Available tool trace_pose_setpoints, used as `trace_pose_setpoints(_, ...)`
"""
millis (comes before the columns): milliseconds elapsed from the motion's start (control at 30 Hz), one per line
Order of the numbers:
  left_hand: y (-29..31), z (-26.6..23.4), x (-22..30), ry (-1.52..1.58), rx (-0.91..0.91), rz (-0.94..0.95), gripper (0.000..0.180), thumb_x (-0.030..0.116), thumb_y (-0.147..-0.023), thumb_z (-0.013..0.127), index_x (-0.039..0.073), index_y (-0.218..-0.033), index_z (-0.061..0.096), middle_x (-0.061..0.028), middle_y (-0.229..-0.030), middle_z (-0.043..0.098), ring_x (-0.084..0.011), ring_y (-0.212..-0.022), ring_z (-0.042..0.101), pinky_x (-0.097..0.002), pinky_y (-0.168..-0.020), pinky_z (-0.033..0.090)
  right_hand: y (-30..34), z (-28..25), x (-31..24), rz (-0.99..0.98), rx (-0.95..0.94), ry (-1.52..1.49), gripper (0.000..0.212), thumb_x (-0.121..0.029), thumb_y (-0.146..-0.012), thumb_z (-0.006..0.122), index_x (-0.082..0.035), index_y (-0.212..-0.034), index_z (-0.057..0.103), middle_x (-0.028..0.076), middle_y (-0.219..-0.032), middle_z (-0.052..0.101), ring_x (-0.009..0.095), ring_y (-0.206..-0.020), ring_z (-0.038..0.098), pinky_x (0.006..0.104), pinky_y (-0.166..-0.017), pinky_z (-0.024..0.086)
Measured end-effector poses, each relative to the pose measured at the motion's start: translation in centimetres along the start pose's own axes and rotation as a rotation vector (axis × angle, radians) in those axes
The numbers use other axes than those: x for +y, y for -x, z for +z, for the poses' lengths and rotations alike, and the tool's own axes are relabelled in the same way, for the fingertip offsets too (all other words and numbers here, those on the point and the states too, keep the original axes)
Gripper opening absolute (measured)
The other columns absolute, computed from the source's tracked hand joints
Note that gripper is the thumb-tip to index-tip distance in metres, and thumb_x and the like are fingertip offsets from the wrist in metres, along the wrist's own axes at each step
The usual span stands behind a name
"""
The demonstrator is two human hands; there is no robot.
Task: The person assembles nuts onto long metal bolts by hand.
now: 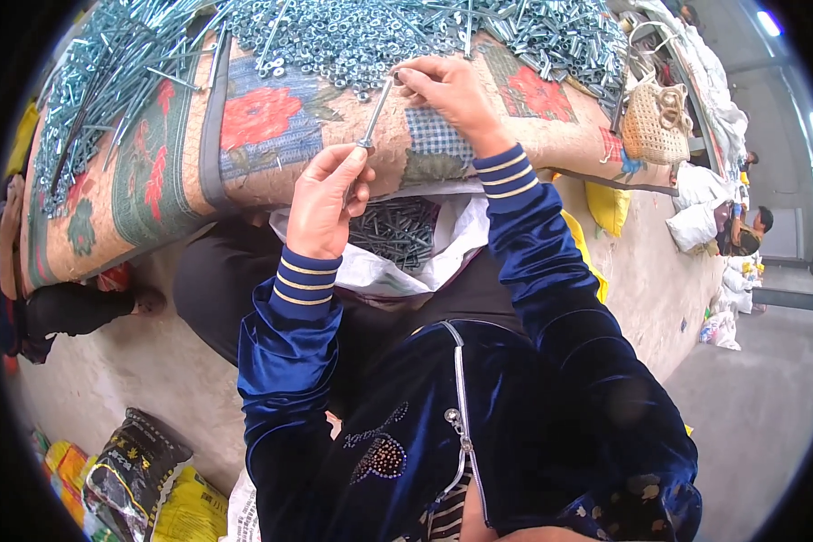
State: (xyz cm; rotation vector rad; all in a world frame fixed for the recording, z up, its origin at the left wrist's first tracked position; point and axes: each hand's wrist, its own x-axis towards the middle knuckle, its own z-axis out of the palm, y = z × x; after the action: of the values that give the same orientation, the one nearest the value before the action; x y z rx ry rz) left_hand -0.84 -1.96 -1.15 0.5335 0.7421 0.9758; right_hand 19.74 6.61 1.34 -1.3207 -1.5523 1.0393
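My left hand (328, 194) is closed round the lower end of a long metal bolt (377, 110), which stands tilted up toward the right. A washer or nut sits on the bolt just above my left thumb. At the bolt's upper tip, my right hand (447, 95) pinches with thumb and fingertips; a small dark piece, perhaps a nut, shows there, mostly hidden. Just beyond both hands lies a heap of loose nuts and washers (321, 41). Below them, an open white sack (465, 226) holds many dark metal bolts (393, 233).
Long bolts (108, 86) are heaped at the left of the patterned, carpet-covered table (334, 122), short metal sleeves (560, 41) at the right. A woven bag (652, 122) hangs at the right edge. Another person's leg (77, 307) is at left; filled sacks (135, 461) stand lower left.
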Motion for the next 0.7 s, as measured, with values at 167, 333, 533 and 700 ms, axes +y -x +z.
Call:
trace_pose_setpoints(167,0.1,0.1,-0.1,-0.029,-0.041,-0.039,0.014,0.017,-0.087,0.062,0.006,-0.096,0.062,-0.0019,-0.074,0.059,-0.0064,-0.058,0.053,-0.0164,-0.045,0.035,1.9,-1.4,-2.0,0.005,-0.18,-0.4,0.022,-0.009,-0.08,0.069,0.003,-0.098,0.063,0.009,-0.088,0.066,0.014,-0.079,0.064,0.0242,-0.07,0.053)
trace_pose_setpoints(333,0.1,0.3,-0.4,-0.129,-0.078,0.012,0.019,0.02,-0.09,0.058,0.004,-0.1,0.06,-0.006,-0.084,0.063,-0.0093,-0.064,0.058,-0.0189,-0.049,0.041,2.7,-1.8,-2.2,0.008,-0.21,-0.353,0.019,-0.008,-0.078,0.07,0.001,-0.093,0.063,0.007,-0.085,0.065,0.013,-0.077,0.062,0.0246,-0.071,0.051)
trace_pose_setpoints(533,0.3,1.3,-0.1,-0.052,-0.072,0.124,0.035,0.029,-0.098,0.042,-0.001,-0.111,0.053,-0.0129,-0.094,0.064,-0.0148,-0.073,0.063,-0.0233,-0.058,0.048,5.6,1.8,-3.2,0.241,-0.359,-0.355,0.019,-0.016,-0.08,0.07,-0.002,-0.093,0.065,0.002,-0.081,0.064,0.008,-0.075,0.059,0.0221,-0.07,0.046)
trace_pose_setpoints(700,0.4,1.1,0.6,-0.389,-0.142,-0.283,0.038,0.038,-0.095,0.045,0.002,-0.096,0.059,-0.0043,-0.062,0.062,-0.0082,-0.045,0.054,-0.0189,-0.036,0.03,4.7,0.3,-2.6,0.112,-0.217,-0.307,0.029,-0.029,-0.087,0.063,-0.003,-0.097,0.066,0.004,-0.085,0.066,0.011,-0.082,0.06,0.0248,-0.075,0.046)
